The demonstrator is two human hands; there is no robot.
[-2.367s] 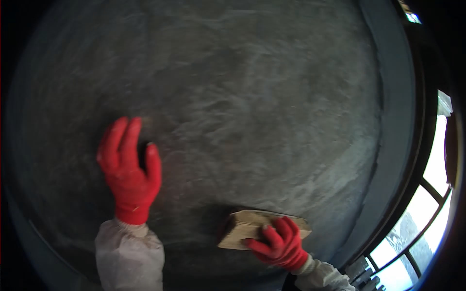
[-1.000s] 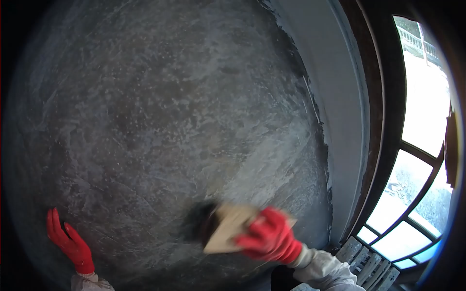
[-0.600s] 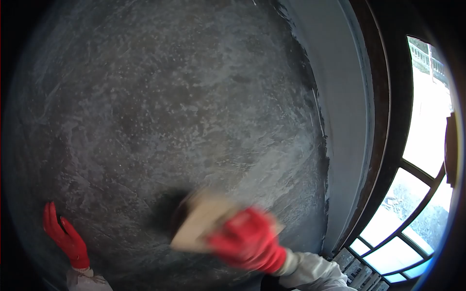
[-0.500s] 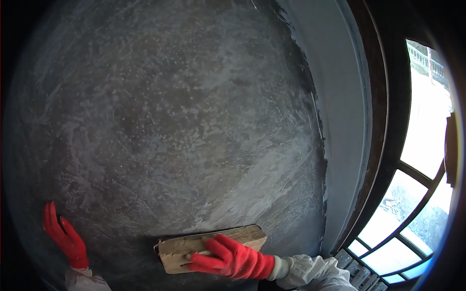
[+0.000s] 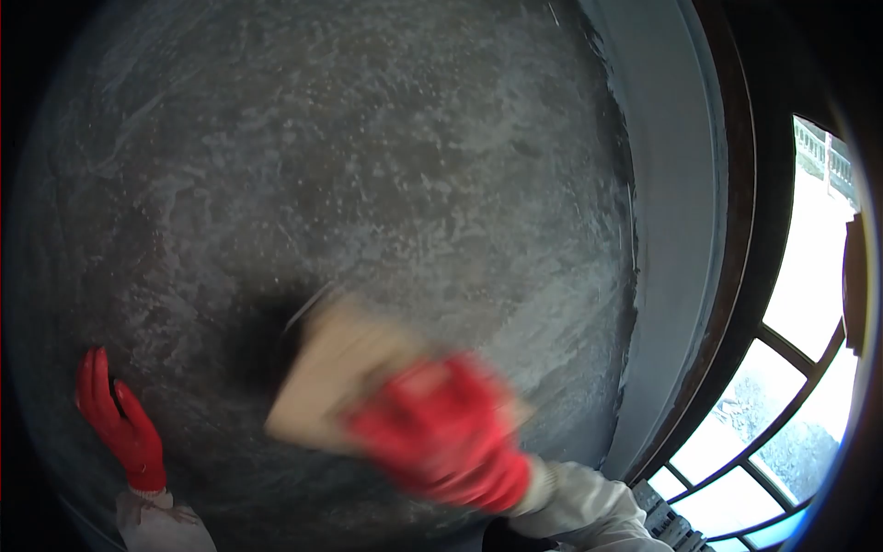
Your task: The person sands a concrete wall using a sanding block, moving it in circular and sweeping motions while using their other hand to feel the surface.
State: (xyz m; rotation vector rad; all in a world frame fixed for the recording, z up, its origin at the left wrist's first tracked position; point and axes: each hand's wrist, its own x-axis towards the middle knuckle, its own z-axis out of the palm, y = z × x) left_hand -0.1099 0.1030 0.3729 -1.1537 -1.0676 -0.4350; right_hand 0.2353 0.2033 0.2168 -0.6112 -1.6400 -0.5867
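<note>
My right hand (image 5: 441,423), in a red glove and smeared by motion, is closed around a pale wooden sanding block (image 5: 336,368). The block is tilted, its left end raised toward the upper left, with a thin edge showing at its upper left corner and a dark shadow beside it on the grey wall (image 5: 386,175). At the lower left, my left hand (image 5: 124,419), also gloved in red, has its fingers stretched upward and its thumb apart. It holds nothing and overlaps the wall. Whitish streaks and specks mottle the wall surface.
A smooth grey strip (image 5: 676,184) borders the wall on the right, beside a dark brown frame (image 5: 736,184). Beyond it are bright window panes (image 5: 727,423). Grey slatted pieces (image 5: 671,520) lie at the lower right.
My right hand has moved the sanding block up and tilted it more steeply. My left hand keeps its pose, sitting slightly higher in view. The wall border and window have shifted rightward in view.
</note>
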